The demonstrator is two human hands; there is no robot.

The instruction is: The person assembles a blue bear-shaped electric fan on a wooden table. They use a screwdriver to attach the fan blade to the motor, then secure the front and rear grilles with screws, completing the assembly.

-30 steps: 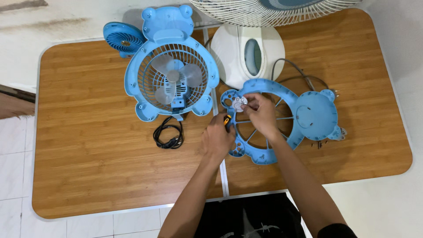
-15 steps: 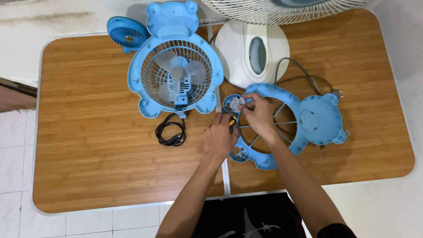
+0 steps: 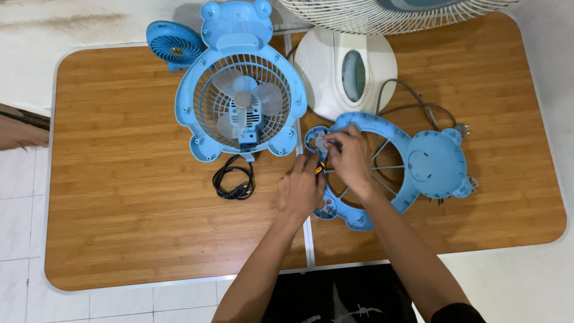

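My right hand (image 3: 351, 160) is curled, fingertips pinched on a small grey round part (image 3: 321, 143) sitting in the foot lobe of the blue bear-shaped fan cover (image 3: 394, 160). Part is mostly hidden by my fingers, can't make out its shape beyond round. My left hand (image 3: 301, 190) is just beside the right, closed around a screwdriver (image 3: 321, 168); only a bit of yellow-and-black handle shows between thumb and fingers, and the tip is too hidden to tell if it touches the part.

The cover lies flat under and to the right of my right hand, spokes partly blocked by my wrist. Its bear-head end is far right of my hand. Small dark bits near that end, too small to tell what they are.

Above my left hand: blue fan body (image 3: 241, 101) with grille and pale blades, lying face up. A small blue fan (image 3: 173, 46) is further up-left, partly tucked behind it. Left of my left hand, a coiled black cable (image 3: 234, 180). Above my right hand, a white fan base (image 3: 345, 72); a white fan grille (image 3: 382, 13) over it is cut off by the top edge. A grey cord (image 3: 418, 103) runs up-right of my hand, its plug near the bear head. All on a wooden table (image 3: 119, 179). My forearms leave the frame at the bottom.
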